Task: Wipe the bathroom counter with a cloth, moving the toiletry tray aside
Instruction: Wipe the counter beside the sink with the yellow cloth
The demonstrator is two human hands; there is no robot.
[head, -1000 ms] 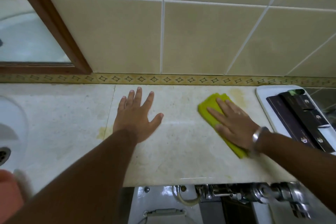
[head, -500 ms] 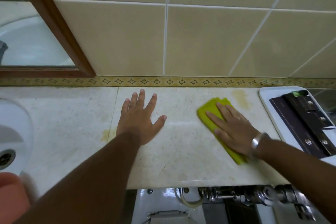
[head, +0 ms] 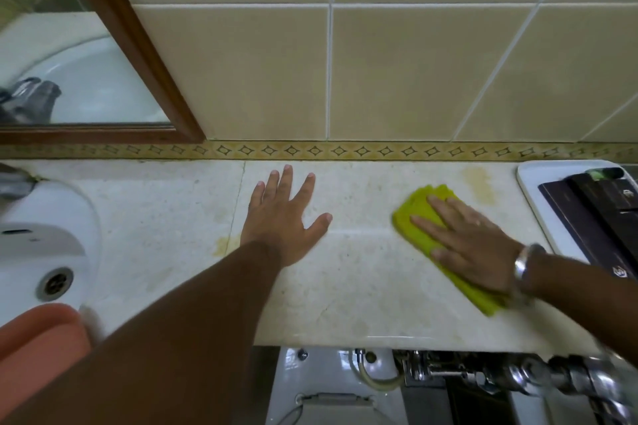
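Note:
My right hand lies flat on a yellow-green cloth, pressing it against the pale marble counter right of centre. My left hand rests palm down on the bare counter with its fingers spread and nothing in it. A white toiletry tray sits at the counter's far right against the wall, holding dark rectangular packets; my right forearm covers its near end.
A white basin with a drain is set into the counter at left, its tap just visible. A wood-framed mirror hangs on the tiled wall. Yellowish stains mark the counter. Chrome pipes run below the front edge.
My right hand has slid the cloth a little to the left and nearer, away from the tray. The left hand stays planted. The view has shifted left, showing more of the basin.

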